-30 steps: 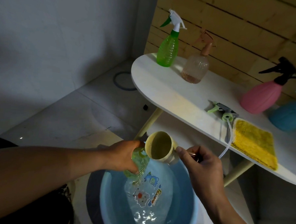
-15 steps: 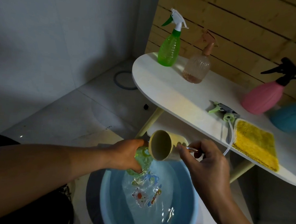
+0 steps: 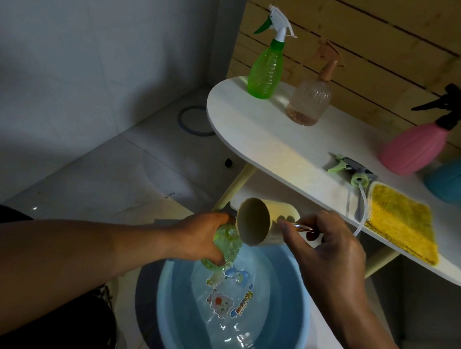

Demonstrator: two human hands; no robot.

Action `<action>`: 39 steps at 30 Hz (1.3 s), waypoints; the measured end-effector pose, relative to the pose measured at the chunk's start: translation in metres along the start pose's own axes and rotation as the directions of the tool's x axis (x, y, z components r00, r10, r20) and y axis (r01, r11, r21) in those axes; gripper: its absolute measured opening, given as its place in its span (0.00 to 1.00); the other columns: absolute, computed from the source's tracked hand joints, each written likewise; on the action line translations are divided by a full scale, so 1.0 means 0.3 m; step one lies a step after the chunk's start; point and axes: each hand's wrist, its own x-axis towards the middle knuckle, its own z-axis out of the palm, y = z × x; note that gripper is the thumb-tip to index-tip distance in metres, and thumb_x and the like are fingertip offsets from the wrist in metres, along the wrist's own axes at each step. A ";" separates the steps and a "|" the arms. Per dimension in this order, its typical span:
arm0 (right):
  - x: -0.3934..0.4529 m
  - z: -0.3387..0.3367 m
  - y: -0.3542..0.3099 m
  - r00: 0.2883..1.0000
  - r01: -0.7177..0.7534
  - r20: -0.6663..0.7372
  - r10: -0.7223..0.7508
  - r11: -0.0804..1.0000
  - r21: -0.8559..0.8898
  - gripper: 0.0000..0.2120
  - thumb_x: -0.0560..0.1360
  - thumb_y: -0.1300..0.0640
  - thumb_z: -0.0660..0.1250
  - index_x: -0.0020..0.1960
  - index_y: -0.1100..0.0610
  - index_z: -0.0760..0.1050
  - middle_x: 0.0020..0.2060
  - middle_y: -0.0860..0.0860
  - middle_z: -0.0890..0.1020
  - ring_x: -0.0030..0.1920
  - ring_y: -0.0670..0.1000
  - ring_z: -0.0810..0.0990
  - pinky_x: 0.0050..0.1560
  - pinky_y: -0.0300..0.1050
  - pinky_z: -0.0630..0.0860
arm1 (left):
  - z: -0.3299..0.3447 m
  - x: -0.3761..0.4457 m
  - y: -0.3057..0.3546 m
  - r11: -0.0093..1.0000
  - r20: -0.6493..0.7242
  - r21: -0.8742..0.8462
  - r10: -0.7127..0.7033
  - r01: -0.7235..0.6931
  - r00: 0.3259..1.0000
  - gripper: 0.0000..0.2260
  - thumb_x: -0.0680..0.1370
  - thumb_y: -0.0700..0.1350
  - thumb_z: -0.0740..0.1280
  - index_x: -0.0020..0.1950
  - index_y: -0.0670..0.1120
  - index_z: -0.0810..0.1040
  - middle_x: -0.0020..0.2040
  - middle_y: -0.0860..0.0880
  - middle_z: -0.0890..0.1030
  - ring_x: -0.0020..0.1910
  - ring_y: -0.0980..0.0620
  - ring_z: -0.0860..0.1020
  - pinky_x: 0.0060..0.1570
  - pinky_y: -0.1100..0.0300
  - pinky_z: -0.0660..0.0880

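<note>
White worktop (image 3: 266,139) is seen at right, loaded with a green spray bottle (image 3: 264,72), a clear bottle (image 3: 309,101), a pink bottle (image 3: 412,149), a blue bottle (image 3: 456,180), a yellow cloth (image 3: 403,226) and a loose spray head (image 3: 350,168) whose tube hangs over the edge. Blue basin (image 3: 164,301) is set on the floor below the worktop edge, with water in it and cartoon stickers on its bottom.

Both hands are brought together over the basin. A beige cup (image 3: 256,223) is held by its handle in the right hand (image 3: 329,249), grip closed on the handle. The cup is tipped almost on its side, lip just beside and above the bottle neck. A small green bottle (image 3: 224,243), with no head on, is held tilted in the left hand (image 3: 199,239), grip wrapped round its body, open neck turned to the cup. Wet sheen is seen down the bottle's side. Water left in the cup cannot be told.

Step judged: bottle being filled from the cup, pour likely near its end given the tilt. Fill level cannot be read. Next, the cup is to be righted, then dipped again or set down. After that the bottle must be held upright, the right hand freed, the spray head fetched, its tube fed into the neck and the head screwed on
</note>
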 end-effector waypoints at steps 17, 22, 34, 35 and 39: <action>0.005 -0.015 -0.006 0.987 0.156 -0.028 -0.159 0.984 -0.082 0.11 0.73 0.45 0.73 0.43 0.52 0.79 0.38 0.44 0.77 0.38 0.44 0.76 0.34 0.50 0.77 | 0.012 0.003 -0.013 0.999 0.014 -0.035 -0.013 0.014 1.000 0.41 0.63 0.50 0.85 0.73 0.58 0.72 0.62 0.56 0.80 0.59 0.53 0.80 0.58 0.55 0.80; 0.004 -0.016 -0.006 0.982 0.187 -0.018 -0.190 0.976 -0.115 0.10 0.74 0.46 0.74 0.44 0.52 0.80 0.38 0.45 0.77 0.38 0.46 0.76 0.34 0.52 0.77 | 0.015 0.005 -0.012 0.999 0.022 -0.039 -0.025 0.026 0.999 0.43 0.62 0.51 0.85 0.74 0.59 0.71 0.62 0.57 0.80 0.59 0.54 0.80 0.59 0.54 0.81; 0.000 -0.017 -0.014 0.976 0.214 -0.019 -0.218 0.967 -0.135 0.11 0.74 0.46 0.75 0.44 0.53 0.81 0.40 0.46 0.78 0.39 0.49 0.78 0.34 0.52 0.77 | 0.012 0.001 0.005 1.000 0.037 -0.010 -0.026 0.027 0.999 0.39 0.65 0.49 0.85 0.73 0.57 0.72 0.60 0.57 0.81 0.57 0.55 0.80 0.49 0.68 0.75; 0.000 -0.017 -0.015 0.975 0.218 -0.021 -0.223 0.966 -0.137 0.11 0.74 0.46 0.74 0.45 0.53 0.81 0.40 0.46 0.78 0.39 0.49 0.78 0.35 0.52 0.77 | 0.010 0.000 0.007 1.000 0.037 -0.004 -0.024 0.025 0.999 0.38 0.65 0.49 0.85 0.71 0.57 0.73 0.59 0.57 0.81 0.56 0.56 0.80 0.48 0.68 0.75; 0.000 -0.018 -0.018 0.968 0.243 -0.022 -0.249 0.959 -0.148 0.11 0.75 0.45 0.74 0.45 0.53 0.81 0.40 0.46 0.78 0.39 0.49 0.78 0.34 0.51 0.76 | 0.011 0.002 0.013 1.000 0.039 -0.010 -0.027 0.028 0.999 0.37 0.64 0.48 0.85 0.70 0.57 0.74 0.57 0.57 0.82 0.55 0.56 0.81 0.47 0.70 0.74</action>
